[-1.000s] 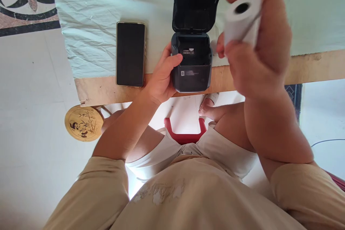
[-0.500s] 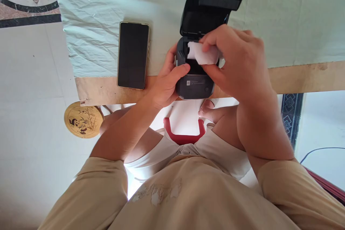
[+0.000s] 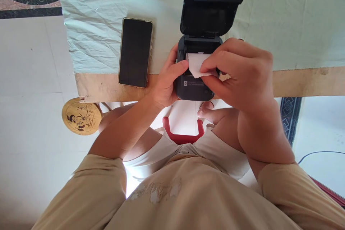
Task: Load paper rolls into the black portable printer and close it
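Now the paper roll (image 3: 196,65) sits in the printer (image 3: 192,86), pinched by the right hand (image 3: 237,75).

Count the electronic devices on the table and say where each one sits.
2. A phone lies flat, screen dark, left of the hands. A small black printer stands at the table's near edge, lid up, held by the left hand while the right hand pinches paper at it.

Both hands forward, fingers curled

The left hand (image 3: 165,84) cups inward, thumb extended; the right hand (image 3: 239,75) pinches with thumb and forefinger, both forearms bare.
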Available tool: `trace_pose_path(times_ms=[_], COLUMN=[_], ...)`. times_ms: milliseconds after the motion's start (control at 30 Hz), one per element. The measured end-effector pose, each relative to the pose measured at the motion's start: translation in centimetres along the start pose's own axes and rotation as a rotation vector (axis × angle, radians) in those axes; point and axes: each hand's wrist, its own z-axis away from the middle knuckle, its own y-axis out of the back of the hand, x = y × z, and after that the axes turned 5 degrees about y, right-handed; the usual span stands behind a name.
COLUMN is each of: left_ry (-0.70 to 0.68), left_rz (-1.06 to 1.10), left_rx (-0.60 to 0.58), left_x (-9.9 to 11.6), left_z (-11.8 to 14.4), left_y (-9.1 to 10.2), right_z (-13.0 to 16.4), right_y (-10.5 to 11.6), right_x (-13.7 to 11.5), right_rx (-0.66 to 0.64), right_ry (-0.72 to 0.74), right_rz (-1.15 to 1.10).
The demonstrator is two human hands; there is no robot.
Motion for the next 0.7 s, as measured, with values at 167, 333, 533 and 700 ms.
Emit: trace_pose_path(times_ms=[167, 333, 533, 700], left_ry=[0.001, -0.001, -0.009, -0.034], left_rz=[0.033, 0.001, -0.051, -0.066], left_rx=[-0.004, -0.018, -0.022, -0.072], left_x=[0.0, -0.2, -0.4, -0.4], left_z=[0.1, -0.1, -0.3, -0.4], left_y=[0.2, 0.6, 1.0, 1.2], right_z=[0.1, 0.1, -0.1, 0.2], right_y=[0.2, 0.3, 0.9, 0.8], right_x=[-0.7, -1.0, -0.6, 0.4], right_rx=[0.06, -0.148, -0.142, -0.119], right_ry=[0.159, 0.172, 0.135, -0.036], right_rz=[0.034, 0.024, -0.139, -0.051])
